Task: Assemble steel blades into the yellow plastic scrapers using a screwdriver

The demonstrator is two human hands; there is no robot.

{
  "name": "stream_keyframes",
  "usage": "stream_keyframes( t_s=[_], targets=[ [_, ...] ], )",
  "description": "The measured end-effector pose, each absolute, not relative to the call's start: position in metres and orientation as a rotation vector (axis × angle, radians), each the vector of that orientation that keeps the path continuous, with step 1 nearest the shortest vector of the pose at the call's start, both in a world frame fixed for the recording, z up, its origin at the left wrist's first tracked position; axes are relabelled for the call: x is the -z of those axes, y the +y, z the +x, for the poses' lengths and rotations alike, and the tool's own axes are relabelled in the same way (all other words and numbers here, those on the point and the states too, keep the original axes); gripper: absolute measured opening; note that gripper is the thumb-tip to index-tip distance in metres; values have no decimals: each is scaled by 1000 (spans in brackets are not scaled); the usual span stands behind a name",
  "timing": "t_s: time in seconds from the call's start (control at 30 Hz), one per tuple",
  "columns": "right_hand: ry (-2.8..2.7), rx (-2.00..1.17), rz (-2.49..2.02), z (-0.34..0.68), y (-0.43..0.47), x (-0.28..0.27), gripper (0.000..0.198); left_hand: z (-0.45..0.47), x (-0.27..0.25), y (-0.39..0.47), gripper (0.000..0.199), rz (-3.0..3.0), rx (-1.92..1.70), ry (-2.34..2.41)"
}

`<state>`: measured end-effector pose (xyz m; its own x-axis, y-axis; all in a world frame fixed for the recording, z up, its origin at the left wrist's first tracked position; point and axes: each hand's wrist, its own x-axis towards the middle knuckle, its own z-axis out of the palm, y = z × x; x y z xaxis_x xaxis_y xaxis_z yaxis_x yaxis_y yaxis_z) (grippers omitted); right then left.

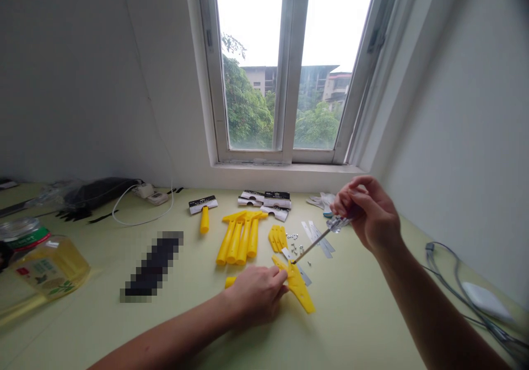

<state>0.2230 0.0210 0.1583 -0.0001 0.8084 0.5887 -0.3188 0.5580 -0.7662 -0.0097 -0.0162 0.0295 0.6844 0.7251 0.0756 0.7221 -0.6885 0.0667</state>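
Jutting from the left hand's (pixel 258 293) grasp, a yellow plastic scraper (pixel 301 292) looks light, stiff and smooth, best held by its handle near the head, which sits just beyond the fingertips. The right hand (pixel 372 210) clasps a clear-handled screwdriver (pixel 316 246), tip apparently meeting the head. Four yellow T-shaped handles (pixel 239 244) lie past the left hand.

The scraper (pixel 301 293) is smooth yellow plastic; the screwdriver (pixel 313 245) at its 1 o'clock joins a glossy clear plastic handle to a metal shaft. From the scraper, smooth yellow plastic handles (pixel 243 243) lie at 10 o'clock, shiny metal screws (pixel 294 249) at 12, flat metal blades (pixel 320 239) at 1, and a glossy transparent jar (pixel 61 271) at 9. The tabletop (pixel 351 315) looks smooth.
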Motion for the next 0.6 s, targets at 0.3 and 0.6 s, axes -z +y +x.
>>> stream_keyframes(
  t_s=[0.3, 0.6],
  targets=[
    [-1288, -938, -515, 224, 21, -161, 11, -9, -34, -16, 19, 2817, -140, 1223],
    [-1314, -928, -549, 227, 23, -162, 12, -8, -36, -16, 21, 2773, -75, 1260]
  ],
)
